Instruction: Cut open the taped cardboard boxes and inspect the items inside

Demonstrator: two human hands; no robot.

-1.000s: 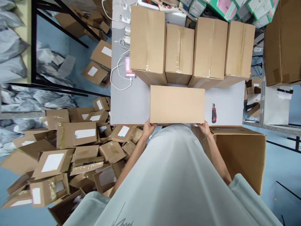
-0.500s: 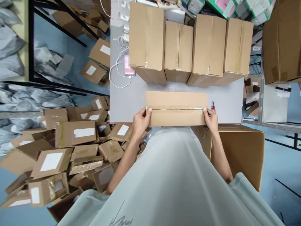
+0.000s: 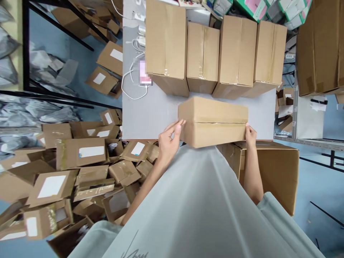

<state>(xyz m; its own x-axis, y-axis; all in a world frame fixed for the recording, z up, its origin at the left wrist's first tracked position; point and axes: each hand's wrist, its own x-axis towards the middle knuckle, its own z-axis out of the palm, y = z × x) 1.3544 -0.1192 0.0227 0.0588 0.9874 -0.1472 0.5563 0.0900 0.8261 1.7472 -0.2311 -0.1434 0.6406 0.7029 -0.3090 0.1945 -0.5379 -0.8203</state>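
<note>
A long, narrow cardboard carton [image 3: 220, 134] with a seam along its near face is tilted and turned at the front edge of the table, its left end face showing. My right hand [image 3: 251, 135] grips its right end, thumb on the near face and the other fingers largely hidden. At the left end, my left hand [image 3: 170, 138] has its fingers stretched out and its fingertips at the end face; whether they press on it I cannot tell.
Several taped cartons [image 3: 202, 57] stand in a row at the back of the grey table [image 3: 150, 118]. White cables [image 3: 134, 96] lie at its left. A large open carton [image 3: 271, 175] is below right. Many used boxes [image 3: 92, 152] are heaped on the left.
The carton has shifted right and turned, so its left end face now shows. My left hand has loosened from its edge; my right hand moved right with it. The red-and-black tool is now hidden.
</note>
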